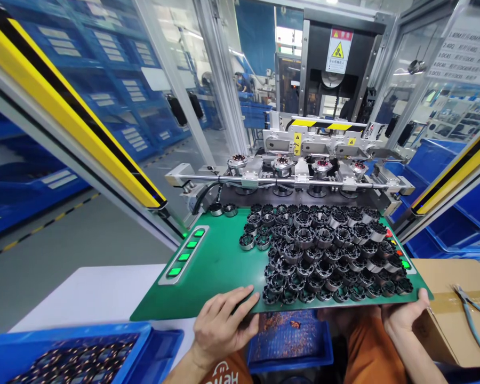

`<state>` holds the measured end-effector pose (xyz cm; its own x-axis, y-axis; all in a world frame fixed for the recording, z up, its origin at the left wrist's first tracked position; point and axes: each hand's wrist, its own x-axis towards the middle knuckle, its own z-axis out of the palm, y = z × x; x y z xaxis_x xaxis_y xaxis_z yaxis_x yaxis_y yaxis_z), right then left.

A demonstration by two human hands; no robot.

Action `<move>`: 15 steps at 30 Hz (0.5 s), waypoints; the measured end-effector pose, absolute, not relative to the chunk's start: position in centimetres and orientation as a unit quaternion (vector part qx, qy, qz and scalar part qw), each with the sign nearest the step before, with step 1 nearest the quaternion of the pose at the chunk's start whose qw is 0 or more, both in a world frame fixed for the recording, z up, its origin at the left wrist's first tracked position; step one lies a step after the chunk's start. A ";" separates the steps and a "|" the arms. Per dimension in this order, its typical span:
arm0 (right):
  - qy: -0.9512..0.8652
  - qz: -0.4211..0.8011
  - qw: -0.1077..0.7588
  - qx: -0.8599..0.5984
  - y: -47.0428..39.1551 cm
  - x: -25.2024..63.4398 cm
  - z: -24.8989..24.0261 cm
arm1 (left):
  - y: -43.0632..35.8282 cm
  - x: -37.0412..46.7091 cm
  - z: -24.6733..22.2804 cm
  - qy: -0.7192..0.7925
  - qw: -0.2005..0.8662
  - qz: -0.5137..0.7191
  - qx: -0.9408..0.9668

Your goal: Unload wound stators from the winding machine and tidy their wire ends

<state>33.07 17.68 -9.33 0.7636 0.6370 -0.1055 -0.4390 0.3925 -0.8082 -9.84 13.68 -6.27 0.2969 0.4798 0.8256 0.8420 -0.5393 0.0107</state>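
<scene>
My left hand (226, 322) rests at the front edge of a green work board (228, 274). Its fingers are stretched apart with the tips on the board, close to the nearest row of stator cores, and its thumb is below the edge. At the front right corner, my right hand (404, 314) grips the board, thumb up at the edge and fingers hidden beneath. Black and silver ring-shaped stator cores (305, 238) stand in stacked rows across the board's middle and right. Two more cores (224, 209) sit at its back left.
Behind the board stands a machine with several spindle fixtures (282, 166). Yellow-edged posts (84, 112) flank it. A blue bin (144, 333) of copper-wound parts is at lower left. A blue tray (290, 346) with copper scraps lies below. Pliers (470, 317) rest on a cardboard box (444, 330).
</scene>
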 end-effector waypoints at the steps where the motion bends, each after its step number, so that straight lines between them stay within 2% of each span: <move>1: -0.103 0.308 0.829 -0.456 17.7 32.9 -9.2 | 13.7 -9.8 -6.3 -0.427 0.220 -0.412 -0.774; 15: -0.114 0.272 0.840 -0.455 17.7 32.5 -9.0 | 13.6 -9.7 -6.5 -0.432 0.214 -0.422 -0.768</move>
<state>32.48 17.74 -9.01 0.8262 0.5606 -0.0554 -0.3532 0.4389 -0.8262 -9.72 13.65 -6.46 0.2710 0.4836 0.8323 0.8438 -0.5354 0.0364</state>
